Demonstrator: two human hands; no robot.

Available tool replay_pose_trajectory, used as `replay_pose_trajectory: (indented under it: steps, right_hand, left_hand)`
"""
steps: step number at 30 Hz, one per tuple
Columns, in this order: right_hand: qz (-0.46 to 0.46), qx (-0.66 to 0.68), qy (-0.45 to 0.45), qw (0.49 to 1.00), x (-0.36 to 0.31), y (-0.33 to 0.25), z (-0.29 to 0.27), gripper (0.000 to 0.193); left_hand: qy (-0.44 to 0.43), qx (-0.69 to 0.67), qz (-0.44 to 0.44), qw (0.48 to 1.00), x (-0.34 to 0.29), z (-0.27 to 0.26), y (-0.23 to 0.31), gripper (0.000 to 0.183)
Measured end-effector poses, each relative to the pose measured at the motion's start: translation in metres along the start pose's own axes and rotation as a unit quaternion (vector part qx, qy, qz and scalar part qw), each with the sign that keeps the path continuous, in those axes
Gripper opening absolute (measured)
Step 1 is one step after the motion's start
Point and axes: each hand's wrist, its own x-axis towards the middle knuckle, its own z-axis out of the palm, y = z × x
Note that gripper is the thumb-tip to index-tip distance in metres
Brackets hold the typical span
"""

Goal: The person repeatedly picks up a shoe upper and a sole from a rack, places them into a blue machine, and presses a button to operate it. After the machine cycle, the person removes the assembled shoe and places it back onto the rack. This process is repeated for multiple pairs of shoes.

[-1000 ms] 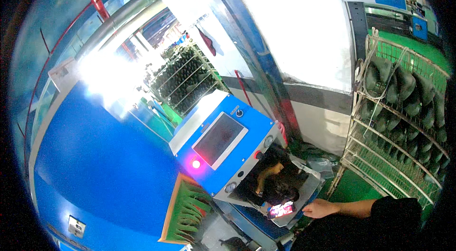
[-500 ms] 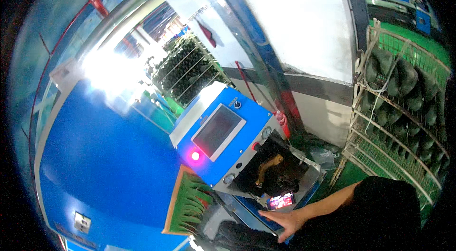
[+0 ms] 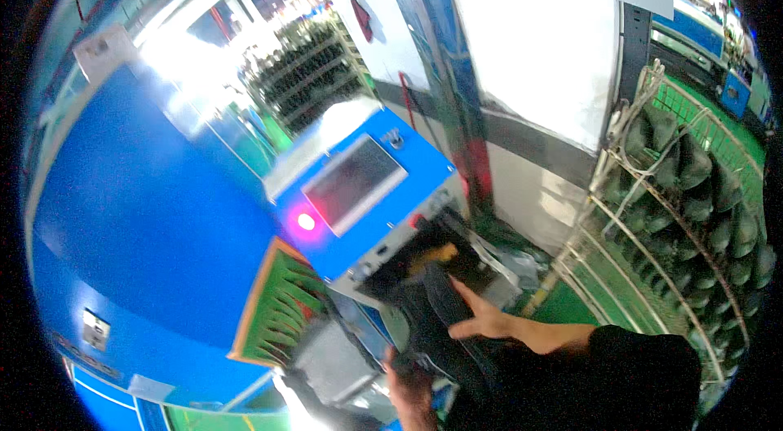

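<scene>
The right hand (image 3: pixel 487 320) spreads its fingers (image 3: pixel 463 294) against a black item (image 3: pixel 437 294). The left hand's (image 3: pixel 410 389) grip is too blurred to tell.

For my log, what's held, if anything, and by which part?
A dark item, apparently: right hand at its right side, left hand near its lower end; exact grip blurred.

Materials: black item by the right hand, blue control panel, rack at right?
Black item: maybe fabric or rubber, matte; no shine, blurred. Blue control panel: likely painted metal, smooth; even colour. Rack: probably painted metal, worn; thin rods, patchy pale surface.
</scene>
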Motion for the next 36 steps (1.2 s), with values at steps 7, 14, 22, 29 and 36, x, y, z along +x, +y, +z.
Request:
replay_pose_trajectory:
  steps: [7,14,22,29,36]
  right_hand:
    - [0.029,0.251,0.196,0.947,-0.035,0.015,-0.039,0.083]
    - [0.018,0.391,0.242,0.888,-0.057,-0.007,-0.032,0.076]
    - [-0.003,0.206,0.313,0.927,-0.055,-0.004,-0.035,0.093]
    - [-0.028,0.078,0.301,0.950,-0.043,-0.022,-0.011,0.106]
    - [-0.084,0.061,0.241,0.965,-0.044,-0.037,0.006,0.110]
  left_hand:
    - [-0.122,0.032,0.194,0.973,0.089,-0.030,0.071,0.059]
    - [-0.111,0.104,0.047,0.987,0.092,-0.009,0.052,0.061]
    - [-0.037,0.688,0.461,0.560,0.048,0.028,-0.020,0.040]
    - [-0.064,0.638,0.419,0.643,0.044,0.028,-0.046,0.020]
    - [-0.131,0.668,0.237,0.693,0.050,0.029,-0.007,0.017]
